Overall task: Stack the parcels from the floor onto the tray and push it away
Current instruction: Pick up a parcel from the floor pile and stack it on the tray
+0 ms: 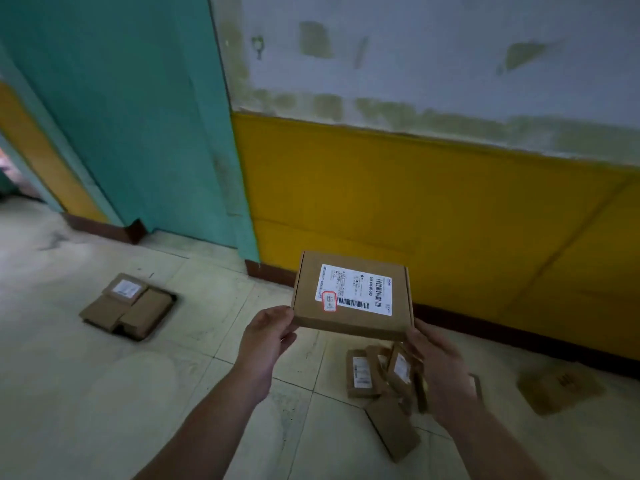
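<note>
Parcel (351, 296), a flat brown cardboard box, is held in the air in front of the yellow wall (450, 209), above the floor (104, 393). Its top face is turned to the camera and carries a white label (356, 289) with barcodes and a small red stamp at one corner. The left hand (266, 337) pinches the near left corner, thumb at the edge and fingers below. The right hand (440, 375) grasps the near right corner from beneath; it is a little blurred, so the single fingers are not clear.

Below the right hand a pile (377, 375) of smaller brown boxes lies in disorder on the tiles, some tilted against each other, some flat. One more box (561, 389) lies alone further right, near the dark skirting of the wall.

To the left, well apart from the pile, a dark tray (172, 301) stands on the floor close to the green door (138, 116). Several brown boxes (128, 306) already lie on it side by side, and one with a white label is on top at the far side.
</note>
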`<move>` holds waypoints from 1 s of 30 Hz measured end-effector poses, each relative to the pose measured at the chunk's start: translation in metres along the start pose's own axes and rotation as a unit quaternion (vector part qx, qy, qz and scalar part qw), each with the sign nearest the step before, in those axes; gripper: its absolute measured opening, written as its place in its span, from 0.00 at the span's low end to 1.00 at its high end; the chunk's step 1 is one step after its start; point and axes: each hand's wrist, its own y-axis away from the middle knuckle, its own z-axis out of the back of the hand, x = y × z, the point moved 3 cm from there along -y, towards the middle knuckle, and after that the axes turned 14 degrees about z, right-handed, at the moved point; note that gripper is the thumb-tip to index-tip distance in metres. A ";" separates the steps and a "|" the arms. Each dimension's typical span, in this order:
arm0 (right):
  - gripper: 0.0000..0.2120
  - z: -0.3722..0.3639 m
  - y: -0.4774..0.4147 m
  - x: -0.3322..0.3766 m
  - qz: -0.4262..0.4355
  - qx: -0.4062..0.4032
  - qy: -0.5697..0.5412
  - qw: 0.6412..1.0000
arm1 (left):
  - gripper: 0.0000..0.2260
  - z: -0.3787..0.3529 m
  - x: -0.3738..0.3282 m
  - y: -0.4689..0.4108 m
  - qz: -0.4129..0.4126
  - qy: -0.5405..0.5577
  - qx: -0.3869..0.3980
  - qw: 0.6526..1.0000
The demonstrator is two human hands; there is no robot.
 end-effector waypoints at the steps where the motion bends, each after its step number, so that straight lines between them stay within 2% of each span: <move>1: 0.10 -0.017 0.005 -0.001 -0.003 0.005 0.002 1.000 | 0.06 0.019 -0.002 0.003 0.000 0.014 -0.008 1.000; 8: 0.17 -0.169 0.062 -0.004 0.000 0.081 0.006 0.997 | 0.05 0.180 -0.027 0.028 -0.024 0.086 -0.080 0.993; 15: 0.15 -0.289 0.108 -0.006 0.009 0.167 0.025 0.986 | 0.06 0.299 -0.046 0.048 -0.036 0.128 -0.144 0.981; 24: 0.17 -0.423 0.095 -0.020 0.008 0.245 0.054 0.968 | 0.08 0.399 -0.082 0.019 -0.029 0.150 -0.211 0.965; 30: 0.17 -0.534 0.057 -0.021 -0.002 0.312 0.063 0.948 | 0.10 0.461 -0.143 -0.031 -0.022 0.143 -0.248 0.958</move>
